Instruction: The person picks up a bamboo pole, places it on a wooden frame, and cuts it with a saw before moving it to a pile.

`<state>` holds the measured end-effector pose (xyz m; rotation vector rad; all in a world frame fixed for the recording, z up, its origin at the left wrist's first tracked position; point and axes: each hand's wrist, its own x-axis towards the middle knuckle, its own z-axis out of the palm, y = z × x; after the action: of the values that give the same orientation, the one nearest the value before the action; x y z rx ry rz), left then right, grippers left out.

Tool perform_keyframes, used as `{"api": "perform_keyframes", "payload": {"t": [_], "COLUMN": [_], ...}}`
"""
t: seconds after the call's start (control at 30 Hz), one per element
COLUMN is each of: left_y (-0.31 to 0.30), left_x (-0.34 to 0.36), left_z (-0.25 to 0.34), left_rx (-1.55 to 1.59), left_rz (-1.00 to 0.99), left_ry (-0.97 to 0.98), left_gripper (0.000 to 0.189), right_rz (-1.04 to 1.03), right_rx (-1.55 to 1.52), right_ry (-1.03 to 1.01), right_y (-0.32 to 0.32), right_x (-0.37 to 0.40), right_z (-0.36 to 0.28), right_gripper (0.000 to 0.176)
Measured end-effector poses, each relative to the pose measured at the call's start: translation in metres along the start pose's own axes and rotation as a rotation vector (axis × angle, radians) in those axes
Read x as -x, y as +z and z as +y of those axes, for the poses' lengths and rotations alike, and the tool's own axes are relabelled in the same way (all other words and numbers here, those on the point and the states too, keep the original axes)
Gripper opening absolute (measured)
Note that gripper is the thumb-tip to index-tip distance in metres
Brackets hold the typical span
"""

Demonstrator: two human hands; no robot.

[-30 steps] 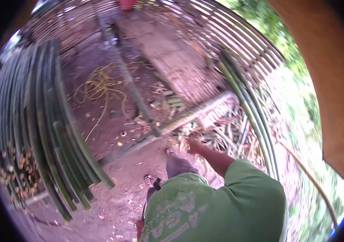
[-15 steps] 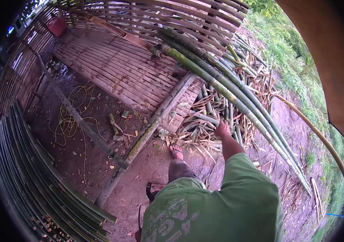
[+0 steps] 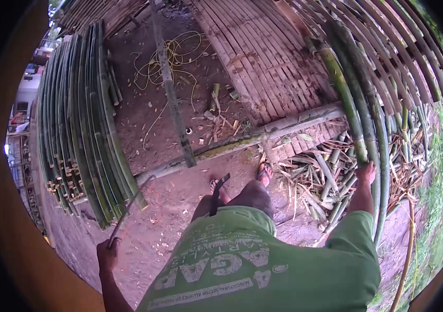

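Observation:
My left hand (image 3: 108, 253) is at the lower left, closed round the end of a thin, dark, curved tool (image 3: 128, 210) that points up and right over the dirt. On the right, my right hand (image 3: 365, 172) grips a green bamboo pole (image 3: 346, 93), the leftmost of several lying side by side. Part of that pole is hidden behind my hand and forearm. Beside it, another bamboo pole (image 3: 382, 171) runs down past my forearm. A horizontal bamboo beam (image 3: 242, 141) crosses in front of my feet.
A slatted bamboo platform (image 3: 273, 67) stands ahead. At left is a stack of long green poles (image 3: 83, 114). Yellow cord (image 3: 172, 62) lies tangled on the dirt, and a slanting pole (image 3: 169, 88) meets the beam. Cut pieces and scraps (image 3: 315, 182) lie below my right hand.
The view has turned, so the pole stack sits higher at left. My left hand and the curved tool have come into view. My right hand has moved from above the scraps onto the green pole.

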<state>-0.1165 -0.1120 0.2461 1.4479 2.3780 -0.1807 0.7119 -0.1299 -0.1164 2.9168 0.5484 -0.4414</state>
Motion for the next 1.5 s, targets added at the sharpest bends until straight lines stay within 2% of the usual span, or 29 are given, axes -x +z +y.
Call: {"api": "perform_keyframes", "payload": {"t": [0.03, 0.07, 0.1, 0.13, 0.2, 0.27, 0.3, 0.37, 0.4, 0.47, 0.53, 0.63, 0.83, 1.0, 1.07, 1.13, 1.17, 1.2, 1.23, 1.27, 1.3, 1.33, 1.37, 1.47, 1.5], "left_y": [0.014, 0.03, 0.05, 0.066, 0.097, 0.117, 0.123, 0.129, 0.131, 0.134, 0.131, 0.134, 0.152, 0.145, 0.138, 0.142, 0.143, 0.144, 0.148, 0.147, 0.146, 0.146, 0.146, 0.146, 0.143], "left_x": [-0.021, -0.041, -0.056, -0.072, -0.102, -0.115, -0.115, -0.114, -0.114, -0.112, -0.107, -0.105, -0.143, -0.197, -0.216, -0.232, -0.239, -0.244, -0.25, -0.255, -0.259, -0.264, -0.268, -0.274, -0.277], "left_z": [0.046, 0.044, 0.057, 0.068, 0.083, 0.106, 0.123, 0.14, 0.144, 0.148, 0.143, 0.136, 0.11, 0.083, 0.078, 0.075, 0.076, 0.077, 0.076, 0.077, 0.077, 0.076, 0.075, 0.073, 0.073], "left_rx": [0.013, -0.018, 0.131, 0.092, 0.047, 0.03, 0.018, -0.018, -0.035, -0.033, -0.005, 0.084, 0.186, 0.239, 0.247, 0.203, 0.237, 0.268, 0.28, 0.292, 0.278, 0.264, 0.25, 0.23, 0.225], "left_rz": [0.034, 0.048, 0.052, 0.06, 0.05, -0.002, -0.037, -0.102, -0.133, -0.171, -0.182, -0.222, -0.323, -0.453, -0.469, -0.4, -0.389, -0.38, -0.377, -0.375, -0.409, -0.445, -0.458, -0.529, -0.558], "left_ry": [-0.101, -0.024, -0.048, 0.001, 0.074, 0.12, 0.142, 0.196, 0.225, 0.268, 0.289, 0.256, 0.309, 0.384, 0.447, 0.545, 0.597, 0.646, 0.679, 0.739, 0.731, 0.723, 0.715, 0.7, 0.698], "left_gripper": [0.037, 0.039, 0.041, 0.042, 0.043, 0.043, 0.043, 0.041, 0.04, 0.037, 0.034, 0.034, 0.036, 0.036, 0.036, 0.028, 0.029, 0.029, 0.029, 0.03, 0.031, 0.033, 0.034, 0.038, 0.039], "right_rz": [-0.042, -0.075, -0.081, -0.055, -0.051, -0.031, -0.045, -0.182, -0.279, -0.234, -0.31, -0.438, -0.66, -0.583, -0.507, -0.489, -0.525, -0.431, -0.047, 0.001, 0.143, 0.125, 0.271, 0.28, 0.36], "right_rx": [0.067, 0.129, 0.143, 0.133, 0.075, -0.103, -0.091, -0.071, -0.041, -0.019, 0.054, 0.07, 0.066, -0.022, -0.033, 0.02, -0.061, -0.078, -0.319, -0.497, -0.638, -0.848, -0.96, -0.857, -0.785], "right_ry": [-0.066, -0.123, -0.193, -0.212, -0.273, -0.32, -0.235, -0.216, -0.223, -0.205, -0.234, -0.365, -0.493, -0.667, -0.75, -0.82, -0.841, -0.858, -0.934, -0.894, -0.842, -0.854, -0.871, -1.069, -1.174], "right_y": [0.005, 0.007, 0.005, 0.018, 0.021, 0.064, 0.058, 0.052, 0.041, 0.046, 0.052, 0.079, 0.057, 0.036, -0.007, -0.039, -0.054, -0.07, -0.063, -0.071, -0.08, -0.097, -0.127, -0.187, -0.188], "right_x": [0.003, 0.007, 0.022, 0.023, 0.044, 0.04, 0.054, 0.072, 0.089, 0.128, 0.17, 0.218, 0.296, 0.306, 0.307, 0.291, 0.28, 0.277, 0.275, 0.27, 0.268, 0.26, 0.274, 0.298, 0.296], "right_z": [-0.002, -0.004, -0.009, -0.004, -0.007, 0.008, 0.001, -0.008, -0.018, -0.032, -0.049, -0.051, -0.125, -0.265, -0.36, -0.467, -0.52, -0.573, -0.618, -0.66, -0.696, -0.722, -0.733, -0.707, -0.683], "right_gripper": [0.062, 0.06, 0.055, 0.056, 0.057, 0.056, 0.054, 0.057, 0.06, 0.057, 0.06, 0.061, 0.065, 0.074, 0.072, 0.068, 0.064, 0.065, 0.069, 0.068, 0.06, 0.052, 0.048, 0.046, 0.047]}}
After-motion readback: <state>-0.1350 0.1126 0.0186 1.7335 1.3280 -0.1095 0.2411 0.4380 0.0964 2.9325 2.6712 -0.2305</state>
